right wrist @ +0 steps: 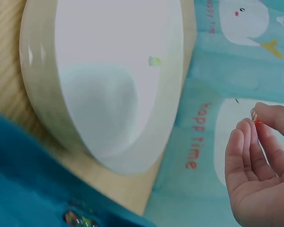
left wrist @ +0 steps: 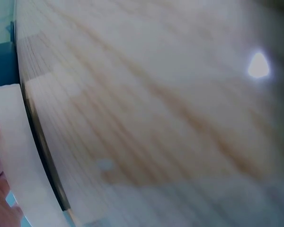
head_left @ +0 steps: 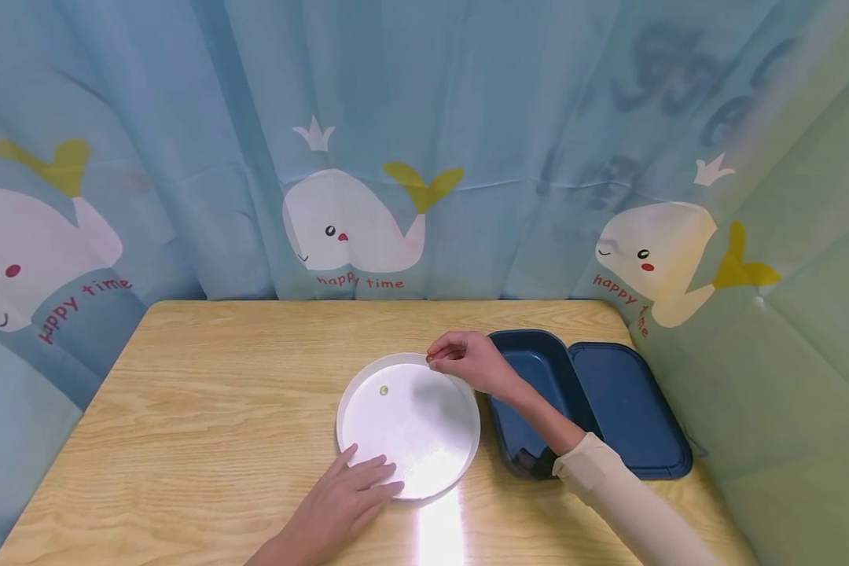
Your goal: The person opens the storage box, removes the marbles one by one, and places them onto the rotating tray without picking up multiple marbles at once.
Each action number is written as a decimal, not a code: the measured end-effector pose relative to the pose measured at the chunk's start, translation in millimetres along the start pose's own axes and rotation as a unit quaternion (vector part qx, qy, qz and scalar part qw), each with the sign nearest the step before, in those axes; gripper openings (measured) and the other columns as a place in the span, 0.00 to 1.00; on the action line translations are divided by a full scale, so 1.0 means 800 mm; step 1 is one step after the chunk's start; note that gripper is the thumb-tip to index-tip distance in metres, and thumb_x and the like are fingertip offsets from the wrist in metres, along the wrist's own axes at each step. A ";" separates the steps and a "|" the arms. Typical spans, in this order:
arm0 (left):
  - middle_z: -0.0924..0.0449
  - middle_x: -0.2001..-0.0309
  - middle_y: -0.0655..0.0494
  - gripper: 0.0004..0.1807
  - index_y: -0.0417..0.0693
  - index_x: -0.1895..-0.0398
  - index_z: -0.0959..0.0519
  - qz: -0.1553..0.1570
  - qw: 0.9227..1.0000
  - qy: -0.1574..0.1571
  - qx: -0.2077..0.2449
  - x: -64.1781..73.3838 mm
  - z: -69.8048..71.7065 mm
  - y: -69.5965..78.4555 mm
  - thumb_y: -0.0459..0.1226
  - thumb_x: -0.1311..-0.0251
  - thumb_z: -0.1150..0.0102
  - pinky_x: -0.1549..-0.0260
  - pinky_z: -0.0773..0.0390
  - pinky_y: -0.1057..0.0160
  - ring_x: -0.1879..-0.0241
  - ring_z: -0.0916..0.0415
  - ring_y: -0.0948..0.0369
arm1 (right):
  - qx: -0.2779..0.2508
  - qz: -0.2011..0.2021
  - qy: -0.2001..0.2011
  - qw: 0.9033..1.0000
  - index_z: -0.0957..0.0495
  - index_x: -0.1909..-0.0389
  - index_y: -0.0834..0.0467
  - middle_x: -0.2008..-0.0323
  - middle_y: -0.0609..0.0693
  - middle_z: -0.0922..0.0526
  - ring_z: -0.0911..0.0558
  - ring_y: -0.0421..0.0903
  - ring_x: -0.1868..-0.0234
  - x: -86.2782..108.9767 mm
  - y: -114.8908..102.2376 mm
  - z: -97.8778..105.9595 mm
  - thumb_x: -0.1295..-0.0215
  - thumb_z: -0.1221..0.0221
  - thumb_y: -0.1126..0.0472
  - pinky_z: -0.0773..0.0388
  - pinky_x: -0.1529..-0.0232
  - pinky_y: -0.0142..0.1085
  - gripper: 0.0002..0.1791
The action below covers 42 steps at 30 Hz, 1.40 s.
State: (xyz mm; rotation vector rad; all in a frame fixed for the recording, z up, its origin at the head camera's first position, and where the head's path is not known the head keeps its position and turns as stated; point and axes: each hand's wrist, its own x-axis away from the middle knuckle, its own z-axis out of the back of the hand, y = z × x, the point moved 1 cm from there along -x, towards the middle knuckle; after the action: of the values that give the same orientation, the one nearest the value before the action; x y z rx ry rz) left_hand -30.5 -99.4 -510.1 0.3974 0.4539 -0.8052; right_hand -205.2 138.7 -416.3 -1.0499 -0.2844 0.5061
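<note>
Between thumb and fingertips, my right hand [head_left: 475, 363] pinches a small clear marble with orange in it [right wrist: 253, 115], above the far right rim of a round white plate [head_left: 424, 440]. A green marble [head_left: 384, 391] lies on the plate, left of and behind its middle. My left hand [head_left: 347, 499] has its fingers spread over the plate's near left rim. In the left wrist view only part of that hand [left wrist: 0, 189] shows, at the plate's side. Right of the plate stands a dark blue box [head_left: 527, 377], partly behind my right forearm. Several marbles [right wrist: 78, 218] lie in it.
A dark blue lid [head_left: 626, 401] lies on the table to the right, against the box. The wooden table [head_left: 233, 393] stretches left of the plate. A blue curtain with whale prints [head_left: 509, 157] hangs along the table's back and sides.
</note>
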 end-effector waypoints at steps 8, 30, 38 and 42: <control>0.17 0.46 0.58 0.13 0.58 0.50 0.15 0.008 1.000 -0.016 0.008 0.001 0.000 0.000 0.42 0.26 0.49 0.40 0.34 0.44 0.43 0.22 0.59 | 0.005 0.000 -0.018 1.000 0.15 0.58 0.61 0.65 0.48 0.14 0.17 0.43 0.63 -0.009 0.003 -0.028 0.36 0.34 0.63 0.18 0.60 0.35 0.08; 0.17 0.46 0.58 0.14 0.57 0.50 0.15 0.005 1.000 -0.014 0.006 0.001 -0.001 0.000 0.43 0.25 0.52 0.39 0.36 0.45 0.43 0.22 0.59 | 0.047 -0.035 -0.056 0.997 0.14 0.66 0.59 0.73 0.43 0.17 0.20 0.37 0.71 -0.024 0.032 -0.077 0.42 0.30 0.68 0.23 0.67 0.29 0.04; 0.17 0.47 0.58 0.24 0.57 0.52 0.14 0.002 1.000 -0.009 -0.006 0.002 -0.003 0.000 0.46 0.20 0.66 0.39 0.37 0.46 0.43 0.22 0.60 | 0.091 -0.044 -0.065 0.993 0.14 0.68 0.57 0.76 0.40 0.18 0.23 0.35 0.73 -0.023 0.032 -0.082 0.43 0.30 0.66 0.26 0.70 0.27 0.03; 0.17 0.46 0.58 0.21 0.57 0.52 0.14 0.001 1.000 -0.009 -0.003 0.001 -0.002 0.000 0.45 0.21 0.62 0.39 0.37 0.45 0.43 0.22 0.59 | 0.109 -0.048 -0.066 0.991 0.14 0.69 0.57 0.77 0.40 0.18 0.23 0.34 0.74 -0.023 0.037 -0.085 0.43 0.30 0.66 0.27 0.71 0.26 0.02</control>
State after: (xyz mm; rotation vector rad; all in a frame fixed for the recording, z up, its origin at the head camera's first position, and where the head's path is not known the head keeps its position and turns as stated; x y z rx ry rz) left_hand -30.1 -99.0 -512.2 0.3846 0.4390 -0.8038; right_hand -197.6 89.6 -474.0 -0.7887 -0.3866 0.5082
